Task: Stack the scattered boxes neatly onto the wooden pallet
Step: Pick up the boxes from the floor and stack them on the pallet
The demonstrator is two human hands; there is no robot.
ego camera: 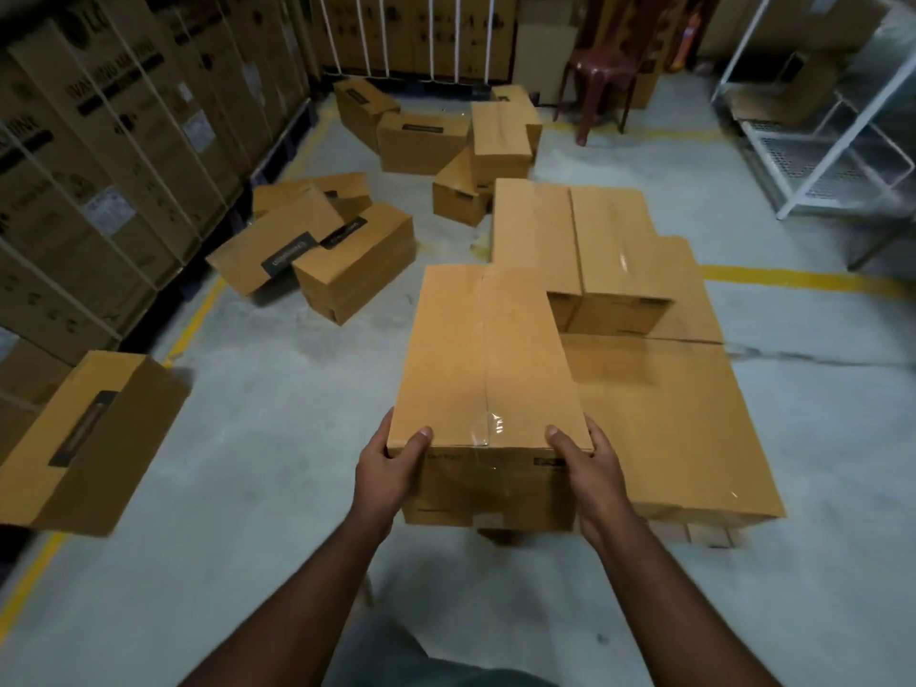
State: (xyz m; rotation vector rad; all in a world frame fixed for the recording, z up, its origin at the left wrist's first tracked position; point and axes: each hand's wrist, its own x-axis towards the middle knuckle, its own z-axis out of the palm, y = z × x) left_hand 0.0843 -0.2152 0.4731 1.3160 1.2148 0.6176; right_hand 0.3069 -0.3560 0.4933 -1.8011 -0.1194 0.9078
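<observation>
A long brown cardboard box point(483, 359) with clear tape along its top seam is in front of me. My left hand point(391, 468) grips its near left corner, thumb on top. My right hand point(590, 468) grips its near right corner, thumb on top too. The box sits at the left side of the stack, beside a low layer of boxes point(684, 433). Two more boxes point(580, 235) lie on the far part of that layer. A strip of the wooden pallet point(704, 534) shows under the layer's near right edge. The rest of the pallet is hidden.
Scattered boxes lie on the concrete floor: a pair point(317, 260) at middle left, a heap point(446, 136) at the back, one point(84, 438) at near left. Tall strapped cartons point(99, 141) line the left wall. A plastic chair point(604, 71) and a white metal rack point(823, 141) stand at right.
</observation>
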